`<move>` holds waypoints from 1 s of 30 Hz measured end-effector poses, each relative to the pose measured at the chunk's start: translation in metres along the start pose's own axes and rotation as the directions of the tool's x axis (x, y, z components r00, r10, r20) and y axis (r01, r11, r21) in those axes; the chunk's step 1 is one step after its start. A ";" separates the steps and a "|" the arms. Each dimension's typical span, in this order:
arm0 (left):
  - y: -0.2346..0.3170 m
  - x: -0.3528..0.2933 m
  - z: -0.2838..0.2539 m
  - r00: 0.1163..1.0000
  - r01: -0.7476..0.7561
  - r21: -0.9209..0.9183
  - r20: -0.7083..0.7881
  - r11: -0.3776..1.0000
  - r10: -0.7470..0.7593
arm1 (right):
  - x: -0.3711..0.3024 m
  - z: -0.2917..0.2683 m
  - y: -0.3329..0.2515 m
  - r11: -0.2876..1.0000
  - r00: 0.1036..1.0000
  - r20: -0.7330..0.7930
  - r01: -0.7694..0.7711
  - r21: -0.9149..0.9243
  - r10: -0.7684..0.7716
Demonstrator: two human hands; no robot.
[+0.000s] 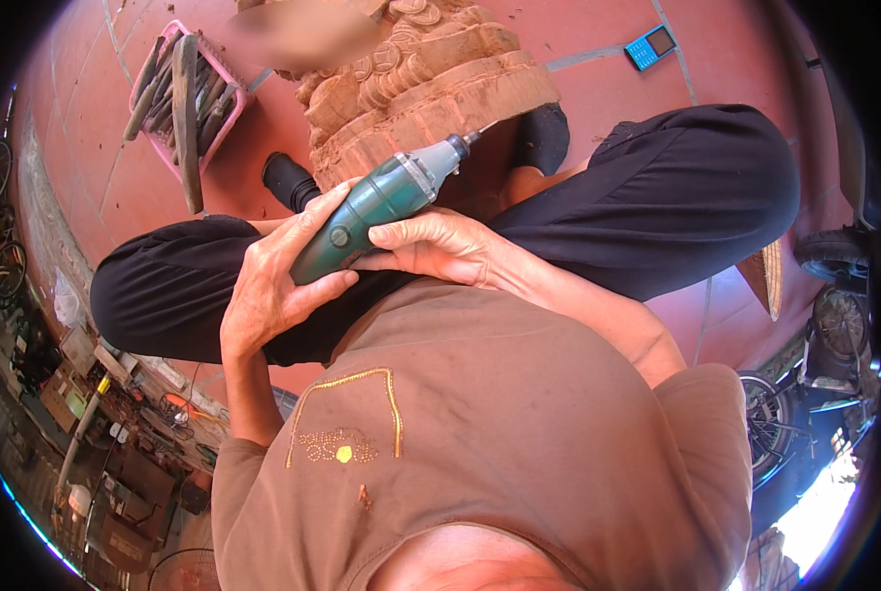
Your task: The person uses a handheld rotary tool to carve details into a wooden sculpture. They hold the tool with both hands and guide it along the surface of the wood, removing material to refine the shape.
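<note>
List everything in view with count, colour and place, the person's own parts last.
Power tool: one, green, picture centre
Bit: one, grey, tool's tip
Carving: one, brown, on the floor ahead
Basket: one, pink, floor, ahead left
Sticks or tools: several, brown, in the basket
Phone: one, blue, floor, ahead right
Pointed object: one, tan, right, partly hidden
Wheels: several, dark, far right
Clutter: too jumbled to count, mixed colours, left
Floor: one, red, tiled, underneath
Shirt: one, brown, worn
Trousers: one pair, black, worn
Footwear: two, dark, near the carving
Left hand: one, bare, gripping the tool
Right hand: one, bare, gripping the tool
</note>
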State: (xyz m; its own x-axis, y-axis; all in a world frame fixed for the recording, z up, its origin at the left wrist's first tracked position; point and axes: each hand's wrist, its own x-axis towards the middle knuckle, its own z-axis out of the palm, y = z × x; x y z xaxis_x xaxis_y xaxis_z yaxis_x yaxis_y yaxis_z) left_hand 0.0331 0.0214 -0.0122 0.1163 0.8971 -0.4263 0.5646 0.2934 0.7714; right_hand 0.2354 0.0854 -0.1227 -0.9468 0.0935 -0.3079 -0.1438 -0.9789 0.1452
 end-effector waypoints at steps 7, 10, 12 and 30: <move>0.000 0.000 -0.001 1.000 0.022 0.020 0.006 1.000 -0.022 | -0.001 0.002 -0.001 1.000 1.000 0.010 0.000 0.005 0.000; 0.001 0.001 0.002 0.999 0.007 0.019 -0.031 1.000 -0.007 | -0.001 0.003 -0.002 1.000 1.000 0.012 0.007 0.005 -0.007; -0.001 0.001 0.001 1.000 0.002 0.016 -0.011 1.000 -0.002 | -0.001 0.003 -0.002 1.000 1.000 0.015 0.010 0.006 -0.010; -0.001 0.003 -0.002 1.000 -0.010 0.041 0.003 0.999 0.010 | 0.000 0.002 -0.001 1.000 1.000 0.014 0.005 0.013 -0.005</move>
State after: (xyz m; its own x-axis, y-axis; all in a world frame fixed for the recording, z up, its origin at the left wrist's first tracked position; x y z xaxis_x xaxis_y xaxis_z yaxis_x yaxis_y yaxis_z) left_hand 0.0318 0.0246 -0.0134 0.1245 0.8990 -0.4200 0.5965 0.2704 0.7557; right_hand 0.2348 0.0870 -0.1213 -0.9502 0.1009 -0.2949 -0.1522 -0.9759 0.1563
